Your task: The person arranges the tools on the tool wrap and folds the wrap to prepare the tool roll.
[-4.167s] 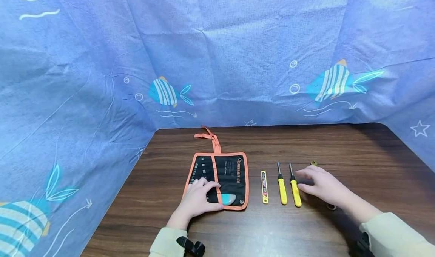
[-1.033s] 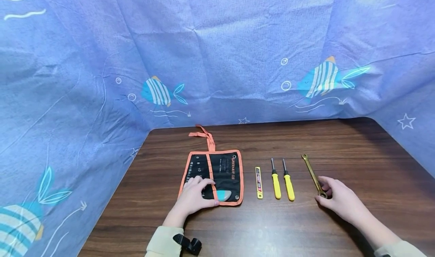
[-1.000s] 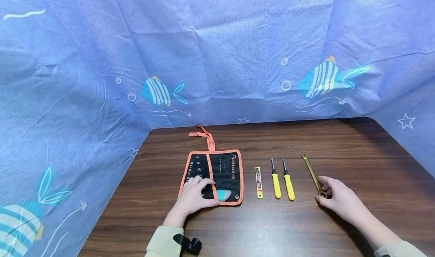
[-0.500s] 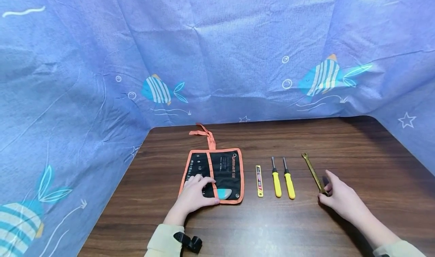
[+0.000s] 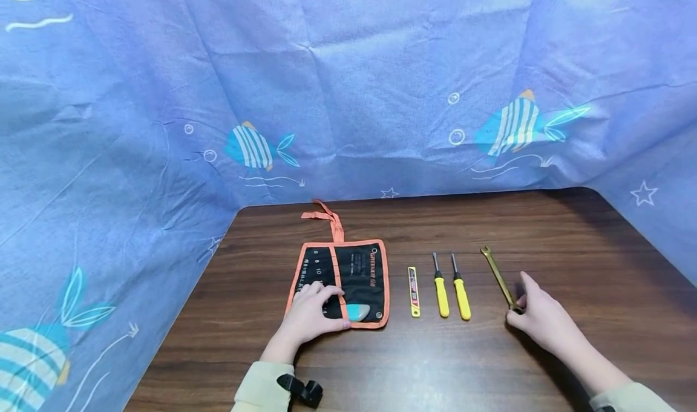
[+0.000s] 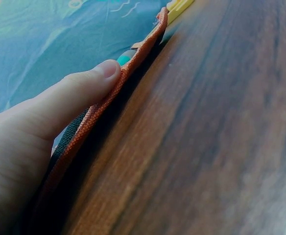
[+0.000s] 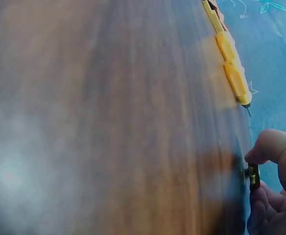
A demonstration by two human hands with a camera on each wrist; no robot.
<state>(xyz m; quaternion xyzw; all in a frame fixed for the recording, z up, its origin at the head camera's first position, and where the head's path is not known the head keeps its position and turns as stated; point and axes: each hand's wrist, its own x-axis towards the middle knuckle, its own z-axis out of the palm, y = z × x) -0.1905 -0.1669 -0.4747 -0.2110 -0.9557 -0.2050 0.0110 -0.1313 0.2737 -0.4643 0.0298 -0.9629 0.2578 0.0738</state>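
A black tool pouch (image 5: 356, 273) with orange trim lies on the table. My left hand (image 5: 307, 315) rests across its lower left part, fingers spread, the thumb on the orange bottom edge. In the left wrist view, the thumb (image 6: 79, 93) presses beside a teal end. That teal and grey piece (image 5: 357, 313) shows next to the orange strip. Farther right, a brass-coloured combination wrench (image 5: 498, 276) lies slanted. My right hand (image 5: 541, 315) pinches its near end between thumb and fingers, which partly hide it; the right wrist view shows the wrench end (image 7: 253, 176) in the pinch.
Two yellow-handled screwdrivers (image 5: 442, 297) lie side by side between pouch and wrench, tips away from me. A slim yellow pack (image 5: 414, 291) lies just left of them. An orange tie strap (image 5: 332, 215) trails off the pouch's far edge. A blue fish-print cloth (image 5: 348, 97) hangs behind the table.
Earlier my right hand was beside the right screwdriver, over the wrench; it has moved back to the wrench's near end and pinches it. One right finger has lifted. My left hand stays on the pouch.
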